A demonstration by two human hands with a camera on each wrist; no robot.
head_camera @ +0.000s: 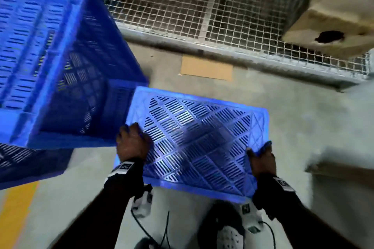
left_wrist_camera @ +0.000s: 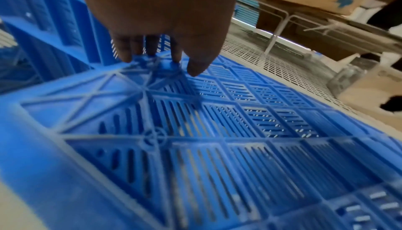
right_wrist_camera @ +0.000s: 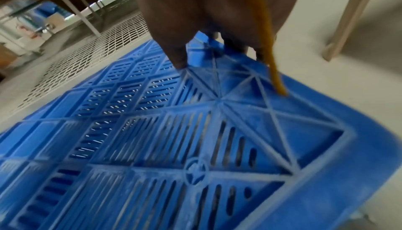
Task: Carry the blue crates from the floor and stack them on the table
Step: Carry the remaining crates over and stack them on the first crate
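The head view is dim and softly lit, with the blue crates (head_camera: 194, 139) glowing oversaturated and haloed at their edges, and motion blur smearing the tilted crate (head_camera: 60, 56) at left and the right margin. Straight lines of the wire mesh (head_camera: 182, 2) bow from wide-angle distortion. Both wrist views are brighter, yet blurred at the near edges, with the hands (left_wrist_camera: 161, 10) dark and underexposed.
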